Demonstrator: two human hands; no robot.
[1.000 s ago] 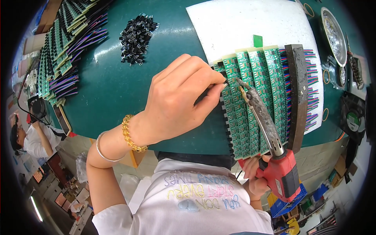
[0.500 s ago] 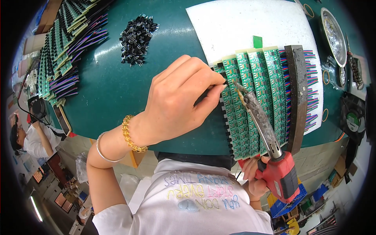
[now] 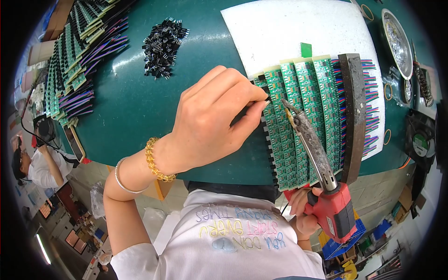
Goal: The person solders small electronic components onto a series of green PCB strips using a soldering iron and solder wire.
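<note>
My left hand (image 3: 210,116) pinches a small black component (image 3: 268,98) between thumb and forefinger at the left edge of the green circuit board panels (image 3: 291,130). The fingertips partly hide that piece. Below it, a row of similar black parts lines the same edge. My right hand (image 3: 302,214) is wrapped around the handle of a red and black soldering gun (image 3: 333,212). Its dirty metal barrel slants up and left over the panels. The tip is above the boards, a short way right of my left fingertips; whether it touches a board I cannot tell.
A dark metal bar (image 3: 352,116) lies across coloured wires on a white foam sheet (image 3: 298,23). Beyond my left hand is a heap of black components (image 3: 163,46). Stacked boards with wires (image 3: 74,65) lie far left. A metal bowl (image 3: 396,44) stands at the right.
The soldering gun's tip has shifted slightly right and nearer to me, away from my left fingertips. My left hand has stayed almost still.
</note>
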